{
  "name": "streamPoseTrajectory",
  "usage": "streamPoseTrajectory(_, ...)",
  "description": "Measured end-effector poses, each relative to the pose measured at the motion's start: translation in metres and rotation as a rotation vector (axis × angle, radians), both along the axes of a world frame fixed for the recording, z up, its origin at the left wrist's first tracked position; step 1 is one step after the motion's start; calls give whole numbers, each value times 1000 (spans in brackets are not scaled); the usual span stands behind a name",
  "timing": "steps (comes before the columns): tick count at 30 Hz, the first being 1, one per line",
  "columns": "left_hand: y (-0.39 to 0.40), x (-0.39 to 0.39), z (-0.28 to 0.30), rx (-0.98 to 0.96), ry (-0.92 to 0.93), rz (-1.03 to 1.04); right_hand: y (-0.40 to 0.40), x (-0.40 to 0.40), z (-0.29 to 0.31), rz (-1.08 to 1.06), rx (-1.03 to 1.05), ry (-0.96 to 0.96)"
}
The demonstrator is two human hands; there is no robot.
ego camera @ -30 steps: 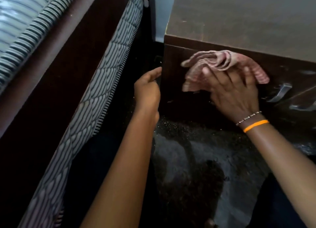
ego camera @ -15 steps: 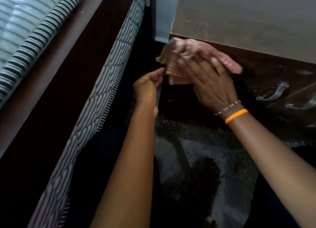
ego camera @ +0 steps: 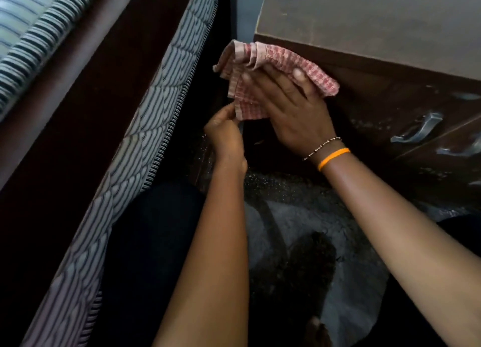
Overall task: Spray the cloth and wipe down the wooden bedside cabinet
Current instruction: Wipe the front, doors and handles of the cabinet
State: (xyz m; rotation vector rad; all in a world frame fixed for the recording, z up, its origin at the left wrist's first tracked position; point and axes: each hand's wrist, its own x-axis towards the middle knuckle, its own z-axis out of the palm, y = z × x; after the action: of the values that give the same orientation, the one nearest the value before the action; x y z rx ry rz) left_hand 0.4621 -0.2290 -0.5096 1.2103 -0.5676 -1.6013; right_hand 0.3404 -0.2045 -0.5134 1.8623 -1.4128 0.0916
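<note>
- The cloth (ego camera: 263, 68), pink-checked, looks soft, light and floppy; it bunches easily, so a flat palm over its middle should serve best.
- It lies against the top front corner of the cabinet (ego camera: 377, 94).
- The right hand (ego camera: 294, 107) presses it there, fingers spread.
- The left hand (ego camera: 223, 135) pinches its hanging lower edge.
</note>
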Motion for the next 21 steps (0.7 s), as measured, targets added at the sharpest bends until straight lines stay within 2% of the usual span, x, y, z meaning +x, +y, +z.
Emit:
streamPoseTrajectory(9,36,-20,-54,142,-1,144,21,-24,-73,-26,335,250)
streamPoseTrajectory(14,37,-6,-96,163,-193,245,2,-10,-129,133,393,436)
streamPoseTrajectory(17,36,2,-106,115,-243,206,4,-10,-165,159,499,517)
streamPoseTrajectory(21,28,-2,-101,9,-247,28,21,-39,-193,199,792,619)
